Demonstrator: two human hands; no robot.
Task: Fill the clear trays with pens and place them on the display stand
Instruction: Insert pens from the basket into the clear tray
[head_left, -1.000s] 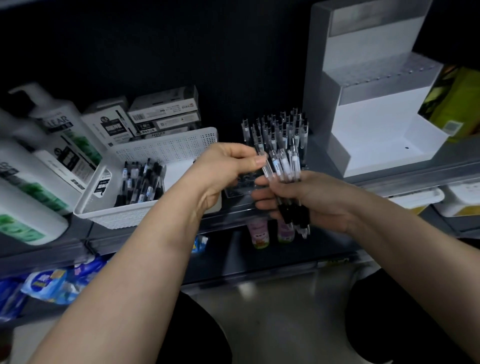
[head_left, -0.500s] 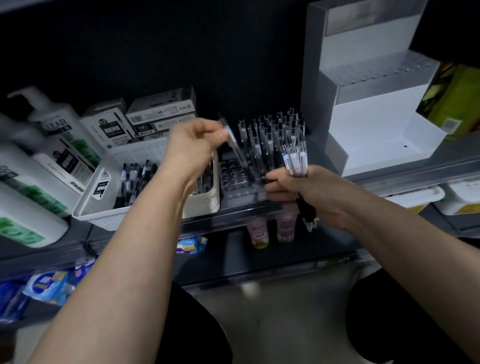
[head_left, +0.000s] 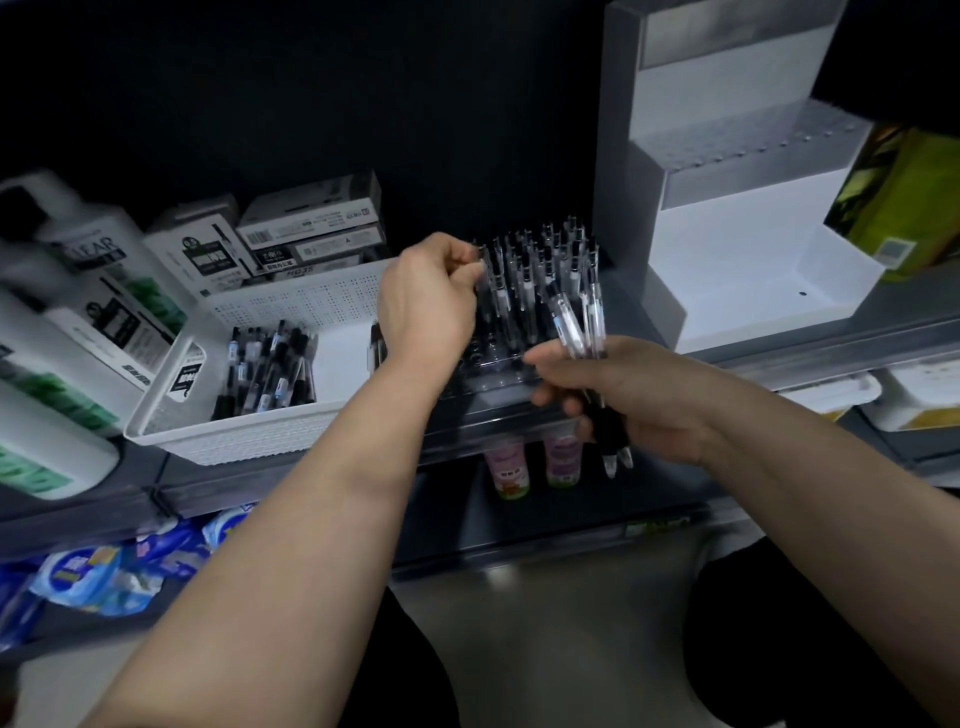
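Left hand (head_left: 426, 296): the fingers pinch the upper end of one pen (head_left: 485, 283), held upright at the left edge of the clear tray (head_left: 493, 387), apparently to seat it tip-down in a vacant socket. The tray sits on the shelf (head_left: 519, 415), its rear rows filled with standing pens and its front sockets open, so filling looks partly complete. Right hand (head_left: 644, 400): the fingers are curled round a small bundle of pens (head_left: 582, 322), tips down and clip ends up. The bundle is held just beside the tray, which would serve as a ready supply for the left hand. A white basket (head_left: 249, 441) to the left holds loose pens (head_left: 270, 374), the likely stock. The display stand (head_left: 753, 291) stands to the right on the same shelf, apart from the tray. The tray is not yet placed on it.
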